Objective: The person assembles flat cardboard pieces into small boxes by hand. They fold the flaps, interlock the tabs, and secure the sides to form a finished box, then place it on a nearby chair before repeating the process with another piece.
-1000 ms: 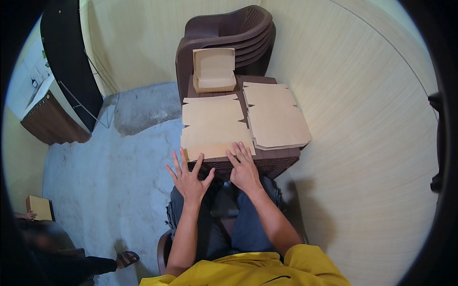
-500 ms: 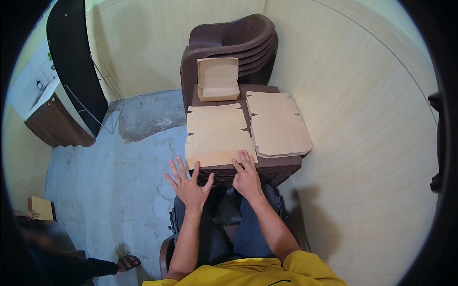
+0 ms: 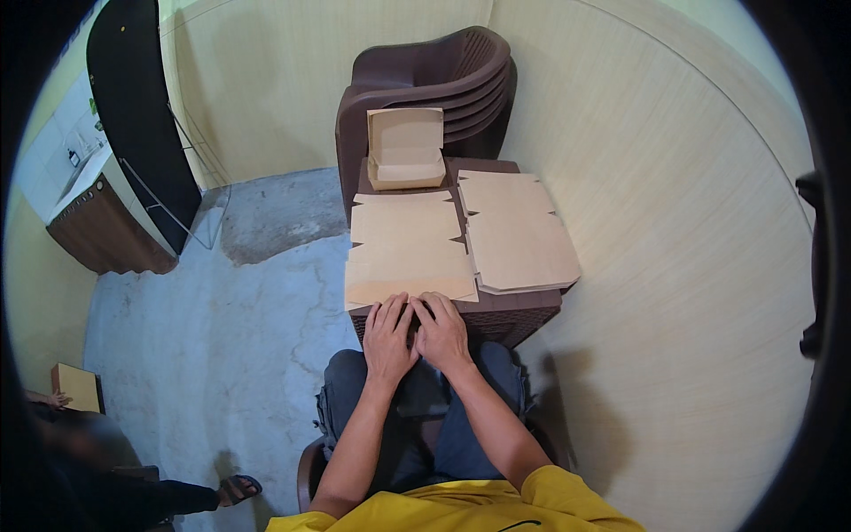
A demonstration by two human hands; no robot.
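Note:
A flat brown cardboard box blank [image 3: 408, 232], notched along its sides, lies in front of me on the brown table. A folded-over strip runs along its near edge. My left hand [image 3: 387, 341] and my right hand [image 3: 441, 332] are side by side at the middle of that edge. Their fingers are held together and bent onto the strip; the thumbs are mostly hidden between the hands. To the right, a stack of similar cardboard blanks [image 3: 521, 232] rests on the table. An assembled cardboard box [image 3: 406, 155] stands behind the blank with its lid raised.
Stacked brown plastic chairs [image 3: 425, 80] stand behind the woven-sided table [image 3: 523, 324]. A wall [image 3: 674, 266] rises close on the right. At lower left, another person's sandalled foot [image 3: 238, 489] and hand [image 3: 58, 399] show beside a small box [image 3: 78, 388].
My spread left hand has moved right and its fingers have closed up. My right hand has moved slightly left, and both now meet at the blank's near edge.

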